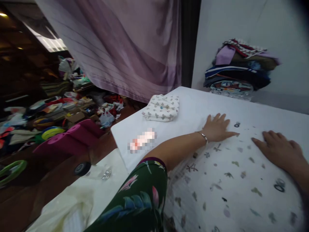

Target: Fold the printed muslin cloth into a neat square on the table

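Note:
A white cloth [238, 180] printed with small leaves and dragonflies lies spread over the near right part of the white table [193, 100]. My left hand [216, 128], with a bracelet at the wrist, is flat and its fingers are spread at the cloth's far left edge. On the cloth's far right side rests my right hand [280, 148], its fingers stretched out and holding nothing. A folded cloth [161, 108] with a similar print sits near the table's back left corner. The cloth's near edge runs out of view.
A stack of folded clothes [241, 67] stands behind the table at the right. A purple curtain [135, 45] hangs at the back. On the left floor are pink rolled mats [70, 137], a green ring [13, 172] and heaped bags. Pale sheeting [79, 193] lies left of the table.

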The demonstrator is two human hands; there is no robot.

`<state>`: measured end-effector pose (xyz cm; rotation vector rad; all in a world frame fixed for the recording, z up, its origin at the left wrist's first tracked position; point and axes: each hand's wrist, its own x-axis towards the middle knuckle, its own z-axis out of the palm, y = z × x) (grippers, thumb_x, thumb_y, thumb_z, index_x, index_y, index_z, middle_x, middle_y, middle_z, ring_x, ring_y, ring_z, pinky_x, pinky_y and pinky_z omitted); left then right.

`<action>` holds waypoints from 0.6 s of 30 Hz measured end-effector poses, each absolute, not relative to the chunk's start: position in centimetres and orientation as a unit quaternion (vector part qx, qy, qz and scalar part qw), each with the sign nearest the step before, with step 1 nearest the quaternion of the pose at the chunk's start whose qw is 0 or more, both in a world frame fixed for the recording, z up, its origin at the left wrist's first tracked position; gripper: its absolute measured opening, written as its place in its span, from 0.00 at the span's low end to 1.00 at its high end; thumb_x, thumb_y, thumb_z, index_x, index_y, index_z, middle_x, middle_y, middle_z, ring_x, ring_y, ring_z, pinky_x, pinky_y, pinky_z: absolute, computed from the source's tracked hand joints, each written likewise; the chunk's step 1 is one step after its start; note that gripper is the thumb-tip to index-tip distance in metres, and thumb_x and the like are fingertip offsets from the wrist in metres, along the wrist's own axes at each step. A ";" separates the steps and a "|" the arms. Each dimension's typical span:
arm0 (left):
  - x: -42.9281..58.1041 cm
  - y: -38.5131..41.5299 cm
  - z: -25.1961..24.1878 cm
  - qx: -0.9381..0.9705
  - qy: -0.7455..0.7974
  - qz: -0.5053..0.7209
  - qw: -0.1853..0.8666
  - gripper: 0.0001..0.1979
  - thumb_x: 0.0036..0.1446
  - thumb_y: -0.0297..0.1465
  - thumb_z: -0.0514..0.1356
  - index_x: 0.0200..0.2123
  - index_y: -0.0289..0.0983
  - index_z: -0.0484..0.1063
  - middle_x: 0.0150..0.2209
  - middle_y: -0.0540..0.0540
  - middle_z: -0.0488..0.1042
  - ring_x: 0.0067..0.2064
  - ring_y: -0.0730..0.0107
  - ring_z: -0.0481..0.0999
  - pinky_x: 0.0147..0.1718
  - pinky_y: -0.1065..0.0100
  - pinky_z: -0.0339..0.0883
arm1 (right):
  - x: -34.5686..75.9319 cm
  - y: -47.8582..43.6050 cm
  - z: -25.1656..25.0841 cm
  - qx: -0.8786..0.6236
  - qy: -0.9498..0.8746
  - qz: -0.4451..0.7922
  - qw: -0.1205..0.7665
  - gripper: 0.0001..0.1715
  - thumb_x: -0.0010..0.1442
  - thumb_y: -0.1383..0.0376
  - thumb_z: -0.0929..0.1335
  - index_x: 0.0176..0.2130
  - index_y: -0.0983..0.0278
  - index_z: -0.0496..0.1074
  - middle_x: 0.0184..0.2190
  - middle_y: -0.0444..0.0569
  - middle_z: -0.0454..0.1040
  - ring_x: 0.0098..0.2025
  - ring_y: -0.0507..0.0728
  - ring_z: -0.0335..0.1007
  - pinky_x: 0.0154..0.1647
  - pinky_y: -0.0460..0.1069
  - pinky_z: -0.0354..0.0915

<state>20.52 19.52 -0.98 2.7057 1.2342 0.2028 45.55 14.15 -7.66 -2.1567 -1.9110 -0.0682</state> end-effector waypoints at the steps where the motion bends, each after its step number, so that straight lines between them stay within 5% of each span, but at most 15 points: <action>1: 20.9 20.6 -1.7 0.900 0.425 0.053 0.085 0.40 0.56 0.56 0.38 0.63 0.36 0.50 0.68 0.43 0.41 0.68 0.58 0.34 0.63 0.47 0.30 | 45.3 13.9 -7.3 -0.738 -0.666 -0.035 0.105 0.25 0.61 0.50 0.58 0.47 0.63 0.68 0.55 0.65 0.63 0.59 0.66 0.54 0.54 0.63 0.51; 9: 20.4 23.0 -3.6 0.878 0.465 0.025 0.113 0.44 0.55 0.58 0.33 0.65 0.35 0.44 0.68 0.43 0.38 0.68 0.57 0.33 0.63 0.48 0.31 | 43.9 13.2 -5.6 -0.763 -0.642 0.002 0.080 0.32 0.64 0.50 0.54 0.59 0.64 0.57 0.64 0.57 0.52 0.66 0.65 0.42 0.62 0.65 0.43; 18: 20.7 23.6 -2.7 0.868 0.479 0.001 0.135 0.41 0.55 0.57 0.36 0.65 0.40 0.45 0.69 0.45 0.37 0.68 0.57 0.32 0.62 0.45 0.31 | 43.5 13.3 -4.9 -0.769 -0.634 0.043 0.076 0.33 0.64 0.50 0.54 0.62 0.63 0.55 0.66 0.54 0.48 0.67 0.63 0.37 0.64 0.63 0.37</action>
